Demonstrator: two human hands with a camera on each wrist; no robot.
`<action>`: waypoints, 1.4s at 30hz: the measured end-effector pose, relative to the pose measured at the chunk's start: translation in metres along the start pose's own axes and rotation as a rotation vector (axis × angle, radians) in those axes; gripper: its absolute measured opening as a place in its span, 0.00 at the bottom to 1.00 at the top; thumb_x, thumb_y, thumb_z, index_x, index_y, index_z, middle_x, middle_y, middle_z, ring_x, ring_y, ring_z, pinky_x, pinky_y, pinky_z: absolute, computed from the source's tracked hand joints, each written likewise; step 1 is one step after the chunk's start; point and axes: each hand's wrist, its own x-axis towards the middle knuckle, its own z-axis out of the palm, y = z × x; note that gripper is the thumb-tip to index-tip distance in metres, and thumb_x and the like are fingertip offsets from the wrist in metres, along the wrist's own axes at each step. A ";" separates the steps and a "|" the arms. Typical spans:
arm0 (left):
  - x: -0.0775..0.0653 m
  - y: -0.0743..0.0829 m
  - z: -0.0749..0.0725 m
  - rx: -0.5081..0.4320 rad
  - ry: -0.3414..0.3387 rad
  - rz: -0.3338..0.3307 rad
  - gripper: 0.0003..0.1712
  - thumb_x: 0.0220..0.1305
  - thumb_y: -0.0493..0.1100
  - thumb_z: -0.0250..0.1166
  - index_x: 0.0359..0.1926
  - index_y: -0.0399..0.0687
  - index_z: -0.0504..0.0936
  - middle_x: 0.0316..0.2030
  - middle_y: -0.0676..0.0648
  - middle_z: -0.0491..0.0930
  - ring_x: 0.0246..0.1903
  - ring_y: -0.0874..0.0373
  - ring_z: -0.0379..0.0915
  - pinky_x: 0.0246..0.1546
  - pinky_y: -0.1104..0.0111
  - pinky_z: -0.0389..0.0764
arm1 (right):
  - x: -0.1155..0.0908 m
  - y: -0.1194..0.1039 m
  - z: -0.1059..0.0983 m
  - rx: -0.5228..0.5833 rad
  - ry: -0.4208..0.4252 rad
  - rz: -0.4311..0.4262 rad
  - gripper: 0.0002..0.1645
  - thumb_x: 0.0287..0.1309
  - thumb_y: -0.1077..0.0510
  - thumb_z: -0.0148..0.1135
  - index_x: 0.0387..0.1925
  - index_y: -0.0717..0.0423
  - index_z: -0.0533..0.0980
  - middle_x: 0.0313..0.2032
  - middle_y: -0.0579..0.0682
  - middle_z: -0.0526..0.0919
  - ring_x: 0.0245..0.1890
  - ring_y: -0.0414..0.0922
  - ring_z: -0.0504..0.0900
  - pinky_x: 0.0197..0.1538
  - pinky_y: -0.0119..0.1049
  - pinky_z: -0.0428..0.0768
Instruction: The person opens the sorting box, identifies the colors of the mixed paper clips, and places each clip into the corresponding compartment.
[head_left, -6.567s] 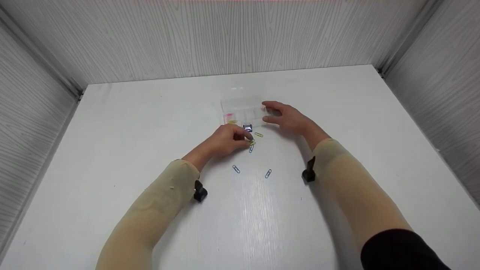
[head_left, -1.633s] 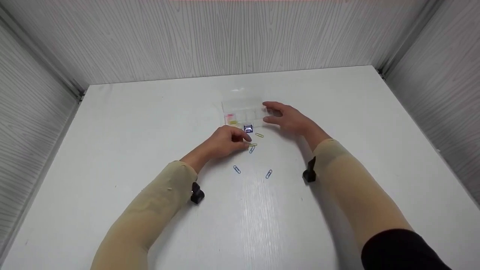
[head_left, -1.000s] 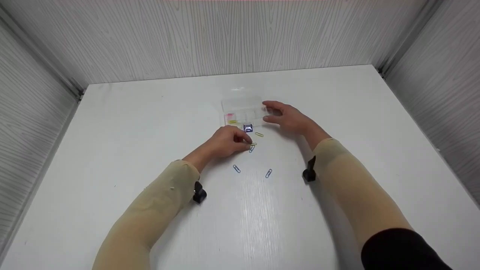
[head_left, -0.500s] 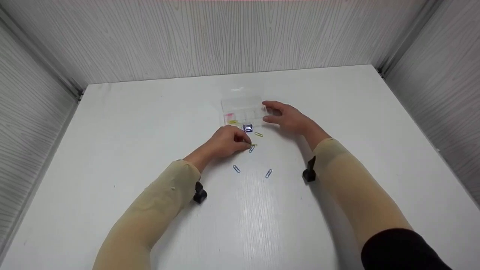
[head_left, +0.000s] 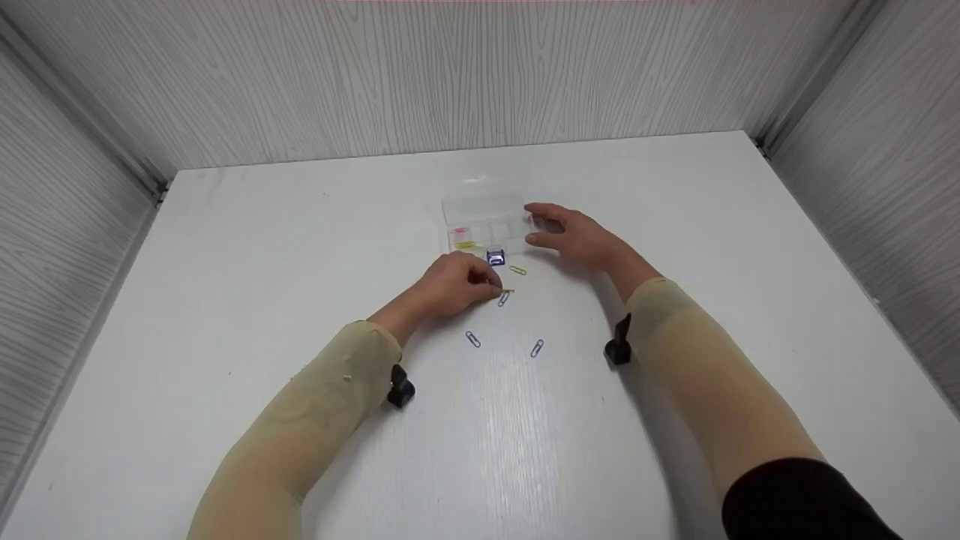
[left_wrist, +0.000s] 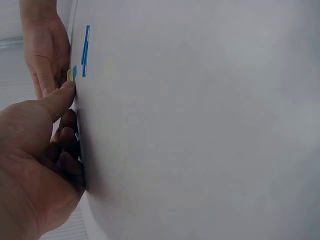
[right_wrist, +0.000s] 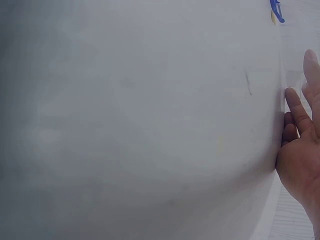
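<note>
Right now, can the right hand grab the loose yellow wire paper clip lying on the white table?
Probably yes: the right hand is close, beside the clear plastic box, and nothing shows between that hand and the yellow paper clip in the head view.

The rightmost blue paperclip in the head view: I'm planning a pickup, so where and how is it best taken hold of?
Probably pinch the rightmost blue paperclip across its long sides at the middle, from above: it lies flat on the white table, slanted, touching no other object.
</note>
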 end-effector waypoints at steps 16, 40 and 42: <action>-0.004 0.003 -0.005 -0.120 0.034 -0.023 0.06 0.74 0.46 0.68 0.44 0.55 0.91 0.40 0.50 0.82 0.44 0.55 0.75 0.47 0.64 0.73 | -0.004 -0.001 0.001 0.008 0.001 0.001 0.41 0.72 0.37 0.65 0.81 0.33 0.63 0.79 0.39 0.64 0.81 0.43 0.56 0.80 0.46 0.52; 0.024 -0.007 -0.042 -0.129 0.258 -0.090 0.08 0.76 0.43 0.67 0.48 0.48 0.91 0.42 0.48 0.81 0.45 0.54 0.71 0.46 0.65 0.72 | -0.002 -0.005 0.005 0.005 0.019 0.040 0.40 0.72 0.37 0.65 0.80 0.30 0.63 0.80 0.39 0.63 0.82 0.44 0.54 0.81 0.49 0.50; 0.025 -0.008 -0.042 -0.129 0.264 -0.092 0.09 0.75 0.42 0.67 0.49 0.48 0.91 0.42 0.47 0.81 0.45 0.54 0.71 0.46 0.65 0.73 | -0.002 -0.005 0.005 0.000 0.018 0.037 0.41 0.72 0.37 0.65 0.80 0.30 0.63 0.80 0.40 0.63 0.82 0.44 0.54 0.81 0.49 0.50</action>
